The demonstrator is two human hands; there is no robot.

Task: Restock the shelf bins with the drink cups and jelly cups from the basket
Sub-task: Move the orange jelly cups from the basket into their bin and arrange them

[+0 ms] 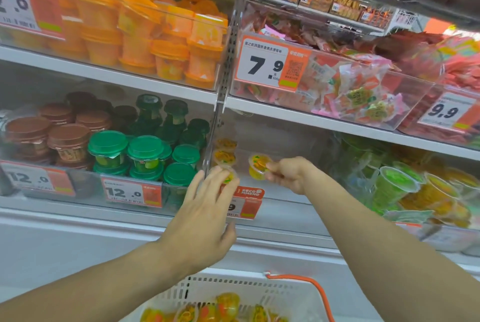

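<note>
My left hand (207,207) reaches to the front left corner of a clear shelf bin (285,145) and holds a small yellow jelly cup (229,175) with its fingertips. My right hand (285,174) is inside the same bin and pinches another yellow jelly cup (257,165), tilted on its side. Two more jelly cups (225,152) stand stacked at the bin's left wall. Below, the white basket (233,293) with an orange handle holds several yellow jelly cups (228,308).
Left of the bin stand green-lidded cups (145,150) and brown-lidded cups (65,137). Orange cups (166,43) fill the shelf above. Green and yellow drink cups (405,186) lie to the right. A metal shelf upright (223,87) divides the bays.
</note>
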